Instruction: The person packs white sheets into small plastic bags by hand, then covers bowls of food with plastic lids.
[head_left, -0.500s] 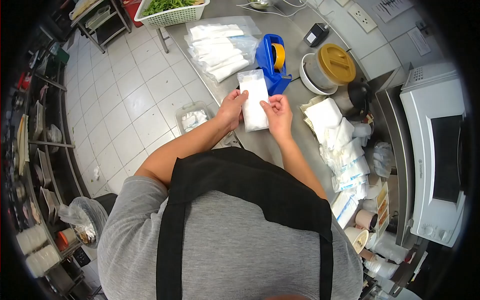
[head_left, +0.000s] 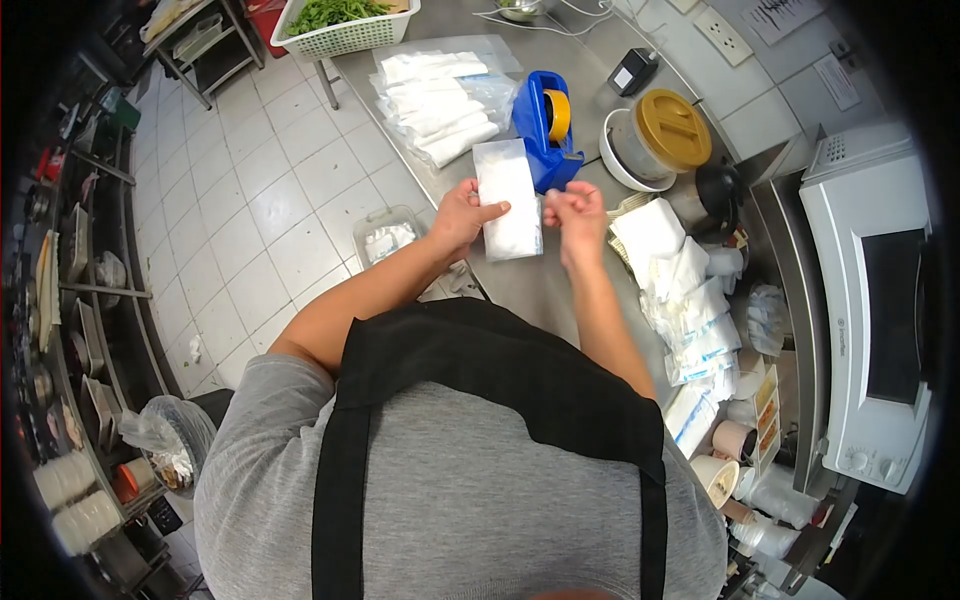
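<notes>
My left hand (head_left: 464,217) grips the left edge of a flat white packet (head_left: 510,205) in a clear plastic sleeve, thumb across its front. Just right of the packet, apart from it, my right hand (head_left: 578,222) is raised with fingers curled and thumb and forefinger close together; whatever may be between them is too small to tell. Behind the packet stands a blue tape dispenser (head_left: 538,160) with a yellow roll of tape (head_left: 558,115). Several similar white packets (head_left: 435,105) lie piled on plastic beyond my left hand.
More white packets (head_left: 690,290) are heaped along the right of the steel counter (head_left: 590,320). Beyond are a yellow-lidded container (head_left: 672,130) in a white bowl, a black adapter (head_left: 633,72) and a basket of greens (head_left: 345,38). A microwave (head_left: 870,320) stands at right.
My right hand has let go of the packet's right edge and moved right, away from it. My left thumb has shifted farther across the packet, which stays in nearly the same place.
</notes>
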